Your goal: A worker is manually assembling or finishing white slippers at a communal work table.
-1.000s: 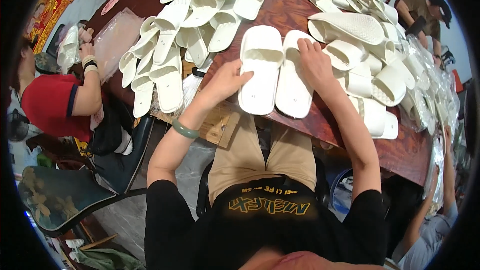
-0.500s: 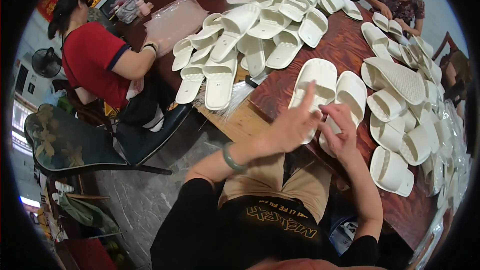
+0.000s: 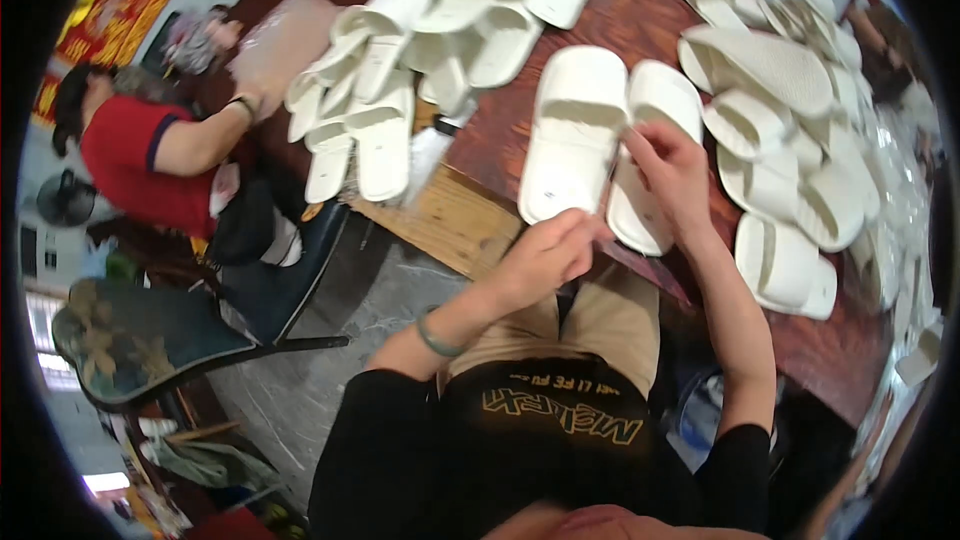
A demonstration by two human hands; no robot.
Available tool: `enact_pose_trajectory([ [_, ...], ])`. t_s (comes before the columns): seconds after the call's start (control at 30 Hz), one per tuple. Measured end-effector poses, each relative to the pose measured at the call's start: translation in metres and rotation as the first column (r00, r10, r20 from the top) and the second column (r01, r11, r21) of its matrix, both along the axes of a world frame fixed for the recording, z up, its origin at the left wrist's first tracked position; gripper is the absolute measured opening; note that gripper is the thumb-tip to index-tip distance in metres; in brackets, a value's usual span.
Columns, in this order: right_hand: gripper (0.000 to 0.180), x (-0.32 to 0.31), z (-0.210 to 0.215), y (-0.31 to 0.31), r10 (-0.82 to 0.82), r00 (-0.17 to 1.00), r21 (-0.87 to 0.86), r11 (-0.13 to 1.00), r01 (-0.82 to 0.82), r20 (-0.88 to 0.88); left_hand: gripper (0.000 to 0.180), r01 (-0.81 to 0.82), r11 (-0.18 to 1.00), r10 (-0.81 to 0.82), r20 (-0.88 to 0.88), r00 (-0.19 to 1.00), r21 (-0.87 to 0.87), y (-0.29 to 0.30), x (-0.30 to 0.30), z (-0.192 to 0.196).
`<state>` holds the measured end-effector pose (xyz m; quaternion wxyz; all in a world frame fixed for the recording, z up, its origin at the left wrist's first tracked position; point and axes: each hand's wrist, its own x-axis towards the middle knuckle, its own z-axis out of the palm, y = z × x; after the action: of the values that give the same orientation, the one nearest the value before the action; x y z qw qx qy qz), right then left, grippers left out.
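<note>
A pair of white slide slippers lies side by side on the table in front of me, the left slipper [image 3: 572, 130] and the right slipper [image 3: 665, 100], toes pointing away. My left hand [image 3: 548, 258] is just below the left slipper's heel, fingertips drawn together in a pinch. Whatever sits in that pinch, if anything, is too small to make out. Over the right slipper hangs my right hand [image 3: 672, 175], thumb and forefinger together beside the gap between the straps. It covers part of the footbed, and I cannot tell what its fingertips hold.
White slippers in a heap [image 3: 460, 10] lie to the far left, another pile [image 3: 790, 160] to the right beside clear plastic wrapping [image 3: 905, 170]. A person in red [image 3: 140, 155] sits at left near a plastic sheet [image 3: 285, 40]. An empty-backed chair [image 3: 150, 330] stands at lower left.
My view has tilted and come nearer the table. My left hand has drawn back from over the left slipper to its heel; my right hand has shifted forward over the right slipper.
</note>
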<state>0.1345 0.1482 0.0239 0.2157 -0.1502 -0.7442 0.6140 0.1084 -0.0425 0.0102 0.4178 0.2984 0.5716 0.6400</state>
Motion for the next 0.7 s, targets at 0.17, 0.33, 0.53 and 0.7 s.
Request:
enact_pose_trajectory([
  [0.17, 0.022, -0.016, -0.014, -0.007, 0.147, 0.979, 0.14, 0.976, -0.166, 0.14, 0.032, 0.137, 0.988, -0.057, 0.667, 0.743, -0.068, -0.021, 0.001, 0.0],
  [0.33, 0.021, -0.001, -0.019, -0.001, 0.05, 0.998, 0.321, 0.946, -0.056, 0.026, 0.029, 0.095, 0.995, -0.041, 0.812, 0.583, -0.018, -0.005, -0.024, 0.0],
  [0.53, 0.011, 0.011, -0.008, 0.005, 0.311, 0.913, 0.606, 0.79, -0.092, -0.266, 0.029, 0.054, 0.997, -0.081, 0.804, 0.59, 0.061, 0.015, -0.041, 0.008],
  [0.7, 0.048, 0.012, 0.008, 0.004, 0.617, 0.769, 0.909, 0.398, -0.123, -0.167, 0.031, -0.123, 0.986, 0.166, 0.72, 0.674, -0.112, 0.049, -0.064, 0.006],
])
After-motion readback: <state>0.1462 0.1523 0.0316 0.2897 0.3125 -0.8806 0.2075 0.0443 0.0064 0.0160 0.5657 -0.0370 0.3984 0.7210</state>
